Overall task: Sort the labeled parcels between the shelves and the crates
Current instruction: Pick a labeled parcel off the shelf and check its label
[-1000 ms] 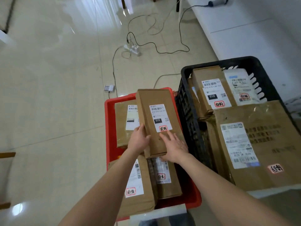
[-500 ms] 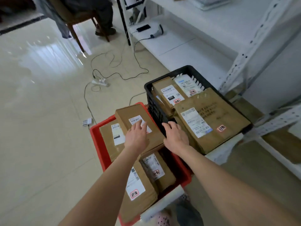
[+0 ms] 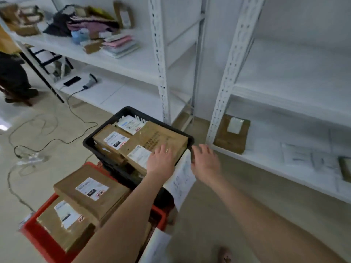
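Observation:
A black crate (image 3: 106, 136) holds several labeled cardboard parcels, the largest a wide brown box (image 3: 159, 140) lying on top. My left hand (image 3: 160, 161) lies flat on that box with straight fingers. My right hand (image 3: 206, 162) hovers open just past the crate's right corner, holding nothing. A red crate (image 3: 39, 238) in front holds more labeled parcels, one brown box (image 3: 91, 190) on top. White shelves (image 3: 284, 164) stand to the right with a brown parcel (image 3: 232, 136) on the lowest board.
A paper sheet (image 3: 182, 179) hangs off the black crate's near corner. Cables and a power strip (image 3: 30, 158) lie on the floor at left. A scanner (image 3: 91, 80) and phone sit on a low shelf. A person's legs (image 3: 13, 80) stand far left.
Both hands let go of the box in the red crate and moved right to the black crate. The view swung up and right, bringing the shelves into sight.

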Demonstrator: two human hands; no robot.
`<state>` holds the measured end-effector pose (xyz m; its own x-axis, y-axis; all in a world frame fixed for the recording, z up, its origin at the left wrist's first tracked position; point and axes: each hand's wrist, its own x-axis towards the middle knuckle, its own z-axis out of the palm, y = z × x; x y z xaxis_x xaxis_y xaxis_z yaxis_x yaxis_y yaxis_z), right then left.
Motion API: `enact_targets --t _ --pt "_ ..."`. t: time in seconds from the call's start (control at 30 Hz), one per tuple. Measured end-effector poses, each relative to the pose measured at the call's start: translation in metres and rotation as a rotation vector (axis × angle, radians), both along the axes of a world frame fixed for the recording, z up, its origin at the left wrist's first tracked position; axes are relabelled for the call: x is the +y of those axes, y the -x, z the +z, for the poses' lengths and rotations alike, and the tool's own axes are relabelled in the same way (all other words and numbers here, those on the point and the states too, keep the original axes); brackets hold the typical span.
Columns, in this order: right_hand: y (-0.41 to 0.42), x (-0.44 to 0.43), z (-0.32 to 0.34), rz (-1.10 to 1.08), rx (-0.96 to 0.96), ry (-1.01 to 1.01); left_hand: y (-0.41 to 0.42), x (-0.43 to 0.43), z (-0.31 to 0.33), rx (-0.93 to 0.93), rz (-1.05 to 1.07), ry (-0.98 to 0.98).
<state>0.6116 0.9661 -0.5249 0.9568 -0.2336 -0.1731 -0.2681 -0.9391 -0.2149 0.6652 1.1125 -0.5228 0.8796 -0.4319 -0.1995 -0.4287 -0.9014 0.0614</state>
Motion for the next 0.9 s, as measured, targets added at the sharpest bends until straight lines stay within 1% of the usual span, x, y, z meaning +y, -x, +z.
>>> enact_targets --t 0.07,0.23,0.57,0.73,0.9 --pt "0.015 -0.038 0.002 -0.069 -0.014 -0.006 0.005 -0.043 0.004 0.019 -0.063 0.029" --pt "0.050 -0.130 0.003 -0.185 -0.033 -0.004 0.024 -0.144 0.002 -0.031 -0.201 0.061" --pt "0.092 -0.305 -0.006 -0.311 0.009 -0.033 0.057 -0.333 -0.006 -0.018 -0.328 0.025" --pt "0.098 -0.354 -0.030 -0.344 0.069 -0.027 0.054 -0.380 -0.021 0.002 -0.358 -0.004" --pt "0.077 -0.363 -0.070 -0.380 0.133 -0.087 0.030 -0.388 -0.057 0.037 -0.366 -0.016"
